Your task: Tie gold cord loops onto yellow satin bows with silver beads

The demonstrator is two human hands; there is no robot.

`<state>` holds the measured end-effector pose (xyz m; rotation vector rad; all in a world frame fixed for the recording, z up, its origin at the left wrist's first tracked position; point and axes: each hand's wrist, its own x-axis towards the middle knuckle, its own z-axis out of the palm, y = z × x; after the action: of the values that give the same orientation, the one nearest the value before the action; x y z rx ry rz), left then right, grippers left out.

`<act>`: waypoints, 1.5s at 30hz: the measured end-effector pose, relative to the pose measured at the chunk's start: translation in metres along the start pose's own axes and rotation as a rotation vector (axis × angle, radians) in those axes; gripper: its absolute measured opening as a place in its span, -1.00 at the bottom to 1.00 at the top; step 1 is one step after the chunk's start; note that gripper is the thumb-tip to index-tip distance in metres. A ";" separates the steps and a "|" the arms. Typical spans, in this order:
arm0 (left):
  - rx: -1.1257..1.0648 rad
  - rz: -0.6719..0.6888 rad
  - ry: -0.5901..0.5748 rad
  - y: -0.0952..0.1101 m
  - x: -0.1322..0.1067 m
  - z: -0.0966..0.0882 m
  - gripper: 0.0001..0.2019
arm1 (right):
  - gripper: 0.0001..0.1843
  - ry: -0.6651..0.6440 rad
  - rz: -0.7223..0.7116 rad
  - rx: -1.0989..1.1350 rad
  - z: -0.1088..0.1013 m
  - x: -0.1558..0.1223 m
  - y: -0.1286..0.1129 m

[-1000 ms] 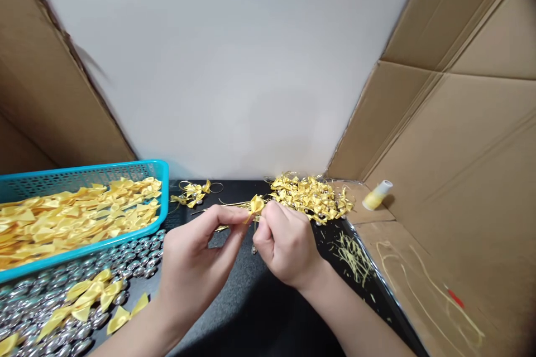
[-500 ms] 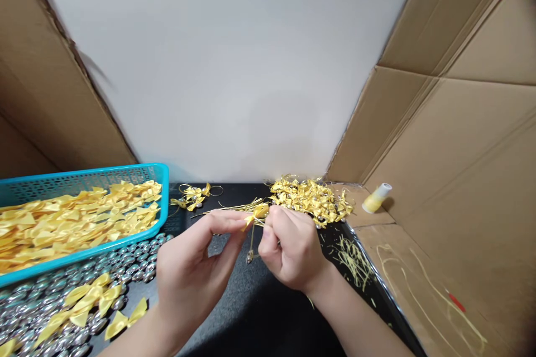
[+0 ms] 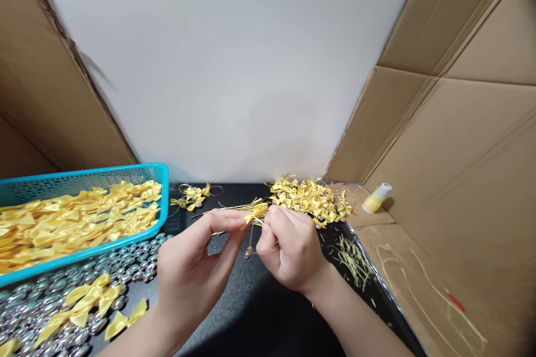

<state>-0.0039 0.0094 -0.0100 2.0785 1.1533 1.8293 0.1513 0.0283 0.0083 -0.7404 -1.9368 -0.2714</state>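
Between thumb and fingers, my left hand pinches a yellow ribbon bow. My right hand is closed in a fist right beside the bow, gripping a thin cord that runs from it; the rest of the cord is hidden inside the fingers. Below the bow a small silver bell-like bead dangles on a thin strand. Behind the hands lie thin gold cords and a heap of finished-looking yellow bows with silver beads.
A turquoise basket full of yellow bows stands at left. Many silver beads and several loose bows lie before it. A few beaded bows sit behind. Cord scraps, a thread spool and cardboard walls are at right.
The dangling silver bead has shifted slightly up and left. My right fist has moved very little, and my left hand keeps its pinch on the bow.
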 end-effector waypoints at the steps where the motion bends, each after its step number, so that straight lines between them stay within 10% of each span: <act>1: -0.001 0.000 -0.001 0.000 0.000 0.000 -0.79 | -0.75 -0.003 0.000 -0.005 0.000 0.000 0.000; 45: 0.019 0.017 0.014 0.001 -0.001 0.002 -0.82 | -0.81 -0.011 0.117 0.094 -0.004 -0.003 0.000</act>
<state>-0.0013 0.0085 -0.0110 2.0958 1.1646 1.8505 0.1553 0.0250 0.0081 -0.7910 -1.8953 -0.1046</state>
